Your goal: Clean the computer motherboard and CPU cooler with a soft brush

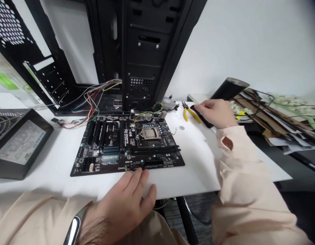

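Note:
A black Gigabyte motherboard (112,139) lies flat on the white table, its metal processor (149,133) facing up. My left hand (126,199) rests at the board's front edge, fingers stretched out and fingertips touching it. At the right, my right hand (215,111) is closed, fingers bent together over a dark flat object (207,123); what the fingertips hold, if anything, is hidden. Just left of that hand lie yellow-handled pliers (190,113). A thin yellow-green cable crosses the board's back edge to a grey round cooler fan (169,103).
An open black computer case (147,58) stands behind the board, with loose coloured wires (91,97) trailing out. A power supply (21,143) sits at the left. A black cylinder (230,89) and stacked cardboard (259,115) are at the right. A coin-like disc (182,128) lies beside the board.

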A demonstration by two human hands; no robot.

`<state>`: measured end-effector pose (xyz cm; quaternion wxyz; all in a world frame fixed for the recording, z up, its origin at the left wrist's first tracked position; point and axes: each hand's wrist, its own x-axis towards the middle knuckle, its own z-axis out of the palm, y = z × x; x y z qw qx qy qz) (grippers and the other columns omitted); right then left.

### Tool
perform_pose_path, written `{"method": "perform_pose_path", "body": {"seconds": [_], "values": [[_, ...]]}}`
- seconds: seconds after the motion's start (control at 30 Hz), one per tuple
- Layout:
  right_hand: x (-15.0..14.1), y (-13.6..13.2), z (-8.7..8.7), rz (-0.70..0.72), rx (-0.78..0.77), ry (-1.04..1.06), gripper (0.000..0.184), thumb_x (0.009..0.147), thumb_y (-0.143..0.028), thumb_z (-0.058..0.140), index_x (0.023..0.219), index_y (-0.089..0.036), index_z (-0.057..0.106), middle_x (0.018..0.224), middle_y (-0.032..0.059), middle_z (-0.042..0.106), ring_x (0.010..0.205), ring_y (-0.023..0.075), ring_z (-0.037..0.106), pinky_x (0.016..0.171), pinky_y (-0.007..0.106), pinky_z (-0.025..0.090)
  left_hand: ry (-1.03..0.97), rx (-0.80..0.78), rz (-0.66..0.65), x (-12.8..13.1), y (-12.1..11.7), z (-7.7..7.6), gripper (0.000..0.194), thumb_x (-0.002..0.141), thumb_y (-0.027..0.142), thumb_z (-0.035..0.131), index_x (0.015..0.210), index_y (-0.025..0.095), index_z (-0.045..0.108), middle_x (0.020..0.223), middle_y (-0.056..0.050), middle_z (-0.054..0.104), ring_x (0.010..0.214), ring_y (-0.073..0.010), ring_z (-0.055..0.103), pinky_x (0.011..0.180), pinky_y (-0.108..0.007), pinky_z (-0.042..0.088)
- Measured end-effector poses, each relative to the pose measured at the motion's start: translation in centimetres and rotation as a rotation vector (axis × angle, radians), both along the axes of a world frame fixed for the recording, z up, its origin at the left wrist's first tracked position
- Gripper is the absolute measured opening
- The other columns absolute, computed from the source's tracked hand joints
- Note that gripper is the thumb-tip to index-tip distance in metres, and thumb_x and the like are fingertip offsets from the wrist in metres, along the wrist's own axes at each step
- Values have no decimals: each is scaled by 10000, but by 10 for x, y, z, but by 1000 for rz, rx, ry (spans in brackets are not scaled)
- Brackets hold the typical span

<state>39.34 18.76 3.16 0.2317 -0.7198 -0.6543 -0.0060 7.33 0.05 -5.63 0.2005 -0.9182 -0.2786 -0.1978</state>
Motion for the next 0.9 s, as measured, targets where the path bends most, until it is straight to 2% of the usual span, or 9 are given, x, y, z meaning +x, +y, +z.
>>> {"method": "perform_pose_path", "body": {"seconds": [0.1,0.3,0.47,0.6,0.7,0.9], "values": [[13,4,-1,-23,-78,-32,257,767,-402,614,684,-166,675,662,89,617,629,163,477,645,320,359,-4,-4,4,0,-1,-6,293,902,238,480,1174,137,522,1208,-183,651,1087,-313,613,984,-451,318],[31,22,-22,-52,-81,-96,229,803,-337,564,803,-147,691,772,120,651,631,144,438,687,313,359,37,5,21,-1,-2,-9,326,892,282,514,1192,154,511,1229,-175,640,1117,-306,594,985,-448,321],[49,27,-29,-126,-108,-167,269,816,-282,532,891,-106,722,836,166,690,671,167,498,687,314,373,27,-7,1,-1,-1,-8,314,901,256,489,1191,139,512,1224,-183,645,1107,-309,603,989,-450,314],[43,32,-31,-167,-194,-233,331,817,-325,571,1018,-118,734,986,192,708,858,254,601,728,337,411,32,5,4,-1,0,1,275,914,232,449,1168,145,509,1175,-155,677,1063,-288,633,965,-425,334],[31,38,-35,-221,-243,-277,375,849,-304,542,1138,-127,703,1102,217,684,978,314,622,769,376,449,89,8,2,-1,1,8,272,920,234,445,1172,147,500,1167,-143,686,1052,-271,642,943,-407,350],[23,45,-40,-228,-312,-304,459,901,-261,468,1344,-201,571,1231,205,641,1066,324,616,843,413,463,28,-3,5,0,-1,-1,290,907,249,486,1172,134,508,1191,-173,667,1083,-295,618,969,-435,334]]}}
